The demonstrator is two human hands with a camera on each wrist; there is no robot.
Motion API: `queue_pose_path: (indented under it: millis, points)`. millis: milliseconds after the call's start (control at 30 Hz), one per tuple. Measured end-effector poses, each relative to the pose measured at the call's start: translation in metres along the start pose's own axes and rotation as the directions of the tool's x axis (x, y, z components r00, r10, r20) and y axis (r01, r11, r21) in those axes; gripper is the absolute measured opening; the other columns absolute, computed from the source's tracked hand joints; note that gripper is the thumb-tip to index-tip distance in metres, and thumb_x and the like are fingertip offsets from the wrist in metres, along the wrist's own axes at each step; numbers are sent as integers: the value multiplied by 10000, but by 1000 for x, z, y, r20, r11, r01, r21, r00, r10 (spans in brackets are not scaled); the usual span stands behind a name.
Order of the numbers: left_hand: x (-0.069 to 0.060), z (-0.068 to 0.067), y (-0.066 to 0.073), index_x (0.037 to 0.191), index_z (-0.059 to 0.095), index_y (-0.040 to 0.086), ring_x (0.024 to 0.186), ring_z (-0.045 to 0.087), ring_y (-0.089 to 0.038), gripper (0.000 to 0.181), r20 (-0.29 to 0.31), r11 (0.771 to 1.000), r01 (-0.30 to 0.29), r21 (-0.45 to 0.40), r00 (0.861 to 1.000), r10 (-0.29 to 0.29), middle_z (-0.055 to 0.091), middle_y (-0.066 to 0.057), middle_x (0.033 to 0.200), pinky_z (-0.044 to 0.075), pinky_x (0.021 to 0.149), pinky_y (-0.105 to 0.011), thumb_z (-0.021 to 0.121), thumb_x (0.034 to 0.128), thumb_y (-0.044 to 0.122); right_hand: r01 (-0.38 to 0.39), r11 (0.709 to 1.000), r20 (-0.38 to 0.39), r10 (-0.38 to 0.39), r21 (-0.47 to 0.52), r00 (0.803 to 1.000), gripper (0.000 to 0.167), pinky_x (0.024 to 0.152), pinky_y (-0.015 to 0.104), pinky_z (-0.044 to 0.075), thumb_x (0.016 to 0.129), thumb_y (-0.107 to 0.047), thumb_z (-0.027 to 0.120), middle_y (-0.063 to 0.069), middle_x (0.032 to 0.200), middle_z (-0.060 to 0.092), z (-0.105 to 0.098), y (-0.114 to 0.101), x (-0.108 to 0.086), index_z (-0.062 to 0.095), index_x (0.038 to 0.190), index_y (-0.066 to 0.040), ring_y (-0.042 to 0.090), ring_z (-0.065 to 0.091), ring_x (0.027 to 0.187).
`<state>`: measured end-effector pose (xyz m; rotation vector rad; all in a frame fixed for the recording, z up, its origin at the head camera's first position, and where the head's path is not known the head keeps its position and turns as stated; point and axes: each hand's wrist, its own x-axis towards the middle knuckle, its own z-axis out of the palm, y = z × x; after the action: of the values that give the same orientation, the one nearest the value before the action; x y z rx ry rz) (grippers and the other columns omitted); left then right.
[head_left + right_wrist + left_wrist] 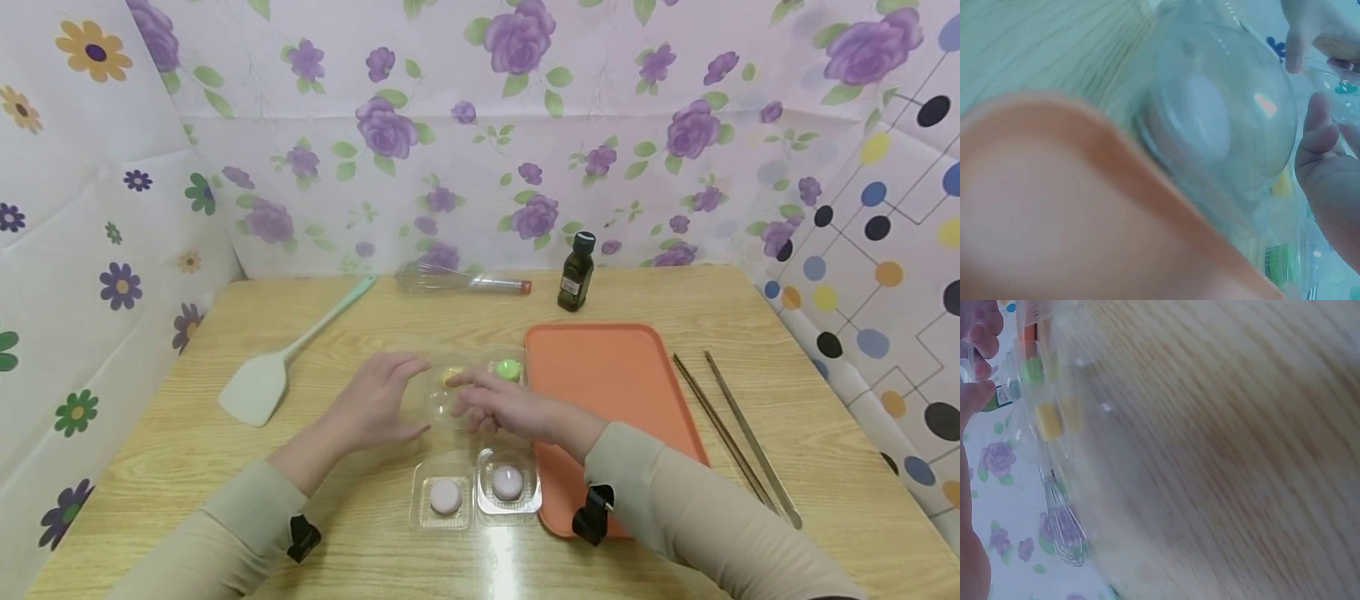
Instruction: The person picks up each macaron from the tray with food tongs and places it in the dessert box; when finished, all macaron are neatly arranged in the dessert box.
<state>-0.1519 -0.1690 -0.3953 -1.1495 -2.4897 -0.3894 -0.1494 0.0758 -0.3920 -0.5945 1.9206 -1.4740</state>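
A thin clear plastic container is between both hands above the table, its outline faint in the head view. The left hand holds its left side, thumb apart from the fingers. From the right, the right hand grips it with bent fingers. Beneath and behind are clear boxes holding a yellow round piece and a green round piece. Nearer the front, two more clear boxes each hold a pale pink round piece, one on the left and one on the right.
An orange tray lies right of the boxes, with metal tongs or sticks beyond it. At the back are a whisk and a dark bottle. A pale spatula lies on the left.
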Motion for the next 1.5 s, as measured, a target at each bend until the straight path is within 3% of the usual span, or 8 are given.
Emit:
queue_pose_path:
  millis: [100,233,400,600,800,1167,1367,1500]
  points:
    - [-1,1,-1,1225,479,17,1040,481,-302,848,-39,998,-59,33,997,60,491,-149,1185,411,888,-461,866,541,334,-55,983,33,50,173,998,619,776,349,441,960,-512,343,168,1110,558,0,0,2,348,1411,-88,272,560,886]
    - [-1,3,-4,1205,461,22,998,487,-294,842,-107,982,-169,87,978,178,457,-135,1175,433,853,-453,861,532,331,-117,952,70,101,283,992,708,728,297,443,928,-594,334,206,1055,587,0,1,5,327,1416,-81,237,568,823]
    - [-1,6,-7,1201,423,27,954,479,-276,858,-167,957,-255,138,947,276,400,-116,1187,449,809,-424,858,526,328,-152,939,89,130,307,987,693,654,247,437,911,-566,391,155,971,622,0,3,6,308,1423,-105,203,583,759]
    - [-2,7,-8,1208,401,33,948,476,-260,810,-183,939,-277,204,932,314,396,-109,1184,449,797,-402,826,588,332,-174,939,115,146,295,983,674,673,248,425,906,-591,380,159,1016,623,1,3,6,281,1436,-185,201,569,783]
    - [-1,7,-8,1225,369,40,927,474,-255,841,-214,930,-291,225,916,339,401,-116,1177,449,771,-389,825,583,336,-158,946,107,133,283,985,644,676,257,403,923,-611,310,154,1031,594,2,4,7,265,1427,-214,201,531,805]
    - [-1,8,-6,1239,356,54,973,458,-235,960,-159,945,-298,135,935,318,372,-103,1232,416,829,-392,798,543,546,-86,964,10,86,253,996,534,698,301,370,963,-446,327,102,939,554,3,7,7,271,1416,-169,221,507,810]
    - [-4,10,-6,1250,378,22,1050,461,-269,886,-104,956,-283,73,951,290,379,-133,1277,398,885,-425,683,660,609,-64,995,-54,68,79,996,471,717,341,430,957,-403,389,138,1014,551,4,8,8,342,1379,-198,293,543,872]
    - [-6,8,-3,1280,377,12,1101,452,-293,884,-13,975,-221,37,975,221,393,-153,1293,385,926,-454,649,697,620,-52,997,-64,49,-56,997,464,744,388,449,948,-408,414,174,1093,555,4,8,5,363,1377,-238,309,554,936]
